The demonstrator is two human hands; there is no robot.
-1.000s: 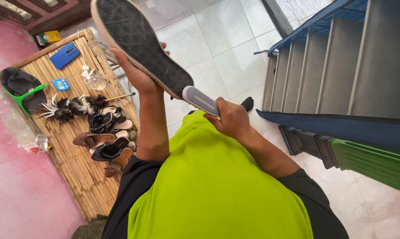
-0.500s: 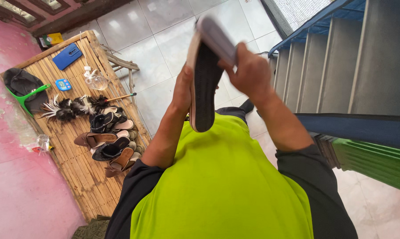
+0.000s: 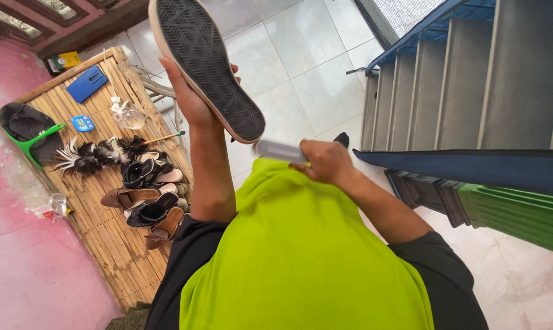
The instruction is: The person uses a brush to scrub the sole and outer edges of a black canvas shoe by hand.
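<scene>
Shoe (image 3: 206,64) sits sole-up at eleven o'clock, gripped by left hand (image 3: 188,98); right hand (image 3: 325,162) clasps grey brush (image 3: 279,151) just below its heel; loose grip risks dropping it.

Far left, on the bamboo table (image 3: 105,244): a flat blue rectangular phone or case (image 3: 87,84), lying slantwise near the far edge, no lit screen showing. Just near of it, a small light-blue square gadget (image 3: 83,123) with a pale face, possibly a timer with a display, though it is too small to tell. Beyond the table's far corner, on the floor by the wall, a small yellow and green box (image 3: 65,60).
</scene>
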